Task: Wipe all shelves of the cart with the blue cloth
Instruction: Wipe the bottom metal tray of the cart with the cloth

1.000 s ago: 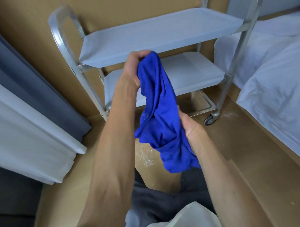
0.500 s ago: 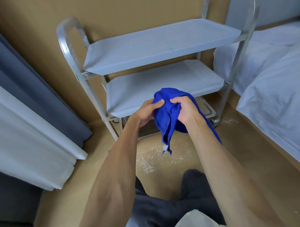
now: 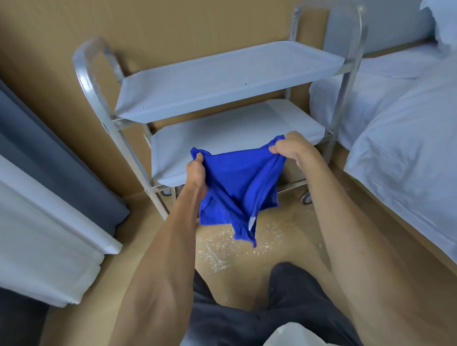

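— Head view, frame centre: what are the hands doing?
— The left hand (image 3: 196,171) and right hand (image 3: 288,148) each pinch a top corner of the blue cloth (image 3: 239,190), fingers clenched on it, stretching it taut, probably to open it flat for wiping.

— And the cart?
— The cart (image 3: 89,74) stands behind in the upper centre, its top shelf (image 3: 219,80) and middle shelf (image 3: 221,137) bare, the cloth touching neither.

— Anything nearby?
— A bed (image 3: 407,140) crowds the right edge, curtains (image 3: 41,179) the left; white specks dot the floor (image 3: 225,248) below the cloth.
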Tool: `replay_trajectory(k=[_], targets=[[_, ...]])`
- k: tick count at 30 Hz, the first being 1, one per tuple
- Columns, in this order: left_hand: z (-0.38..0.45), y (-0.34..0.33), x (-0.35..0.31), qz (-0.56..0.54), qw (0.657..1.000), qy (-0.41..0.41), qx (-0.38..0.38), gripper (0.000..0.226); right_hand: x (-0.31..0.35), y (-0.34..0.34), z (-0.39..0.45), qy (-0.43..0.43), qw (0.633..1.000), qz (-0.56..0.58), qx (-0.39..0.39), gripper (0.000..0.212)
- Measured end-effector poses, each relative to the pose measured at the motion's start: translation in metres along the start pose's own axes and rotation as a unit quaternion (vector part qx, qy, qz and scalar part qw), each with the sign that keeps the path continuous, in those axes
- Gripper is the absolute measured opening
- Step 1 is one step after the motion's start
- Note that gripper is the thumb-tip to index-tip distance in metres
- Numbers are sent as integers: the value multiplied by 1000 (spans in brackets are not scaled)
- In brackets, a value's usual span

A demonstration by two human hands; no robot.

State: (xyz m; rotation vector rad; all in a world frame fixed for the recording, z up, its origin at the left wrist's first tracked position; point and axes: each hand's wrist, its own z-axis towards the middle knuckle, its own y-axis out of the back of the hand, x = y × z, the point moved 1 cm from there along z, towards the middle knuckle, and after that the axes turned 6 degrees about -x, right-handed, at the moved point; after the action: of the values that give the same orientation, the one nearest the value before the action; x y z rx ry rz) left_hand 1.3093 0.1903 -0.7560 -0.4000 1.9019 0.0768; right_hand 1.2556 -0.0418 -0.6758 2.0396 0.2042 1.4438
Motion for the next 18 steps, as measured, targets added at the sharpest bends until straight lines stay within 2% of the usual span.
replay_trajectory(k=[1, 3, 5, 6, 7, 9, 10, 13, 15, 16, 18], targets=[[-2, -2, -5, -12, 1000, 10, 22, 25, -5, -7, 0, -22, 991, 133, 17, 13], [-8, -6, -18, -24, 996, 35, 83, 33, -20, -26, -1, -86, 919, 381, 49, 22], [-18, -11, -34, -17, 990, 36, 137, 38, -40, -44, -3, -156, 873, 458, 65, 33], [-23, -14, -41, -13, 988, 25, 151, 38, -51, -55, -3, -196, 867, 450, 91, 41], [-27, -18, -47, -16, 987, 15, 160, 37, -59, -64, -6, -222, 878, 402, 136, 44], [-33, -27, -57, -16, 985, -3, 169, 35, -70, -76, -18, -232, 917, 215, 245, 36], [-34, -31, -59, -6, 985, -12, 172, 34, -71, -78, -25, -229, 924, 126, 278, 32], [-29, -33, -58, 7, 989, -20, 144, 33, -59, -76, -34, -176, 942, 9, 286, 30], [-20, -31, -56, 2, 994, -20, 107, 32, -36, -71, -44, -107, 949, 8, 297, 30], [-15, -29, -54, -4, 996, -21, 86, 31, -25, -71, -51, -79, 952, 52, 290, 29], [-5, -26, -48, 18, 999, -30, 38, 33, -21, -73, -61, -93, 940, 234, 228, 27]])
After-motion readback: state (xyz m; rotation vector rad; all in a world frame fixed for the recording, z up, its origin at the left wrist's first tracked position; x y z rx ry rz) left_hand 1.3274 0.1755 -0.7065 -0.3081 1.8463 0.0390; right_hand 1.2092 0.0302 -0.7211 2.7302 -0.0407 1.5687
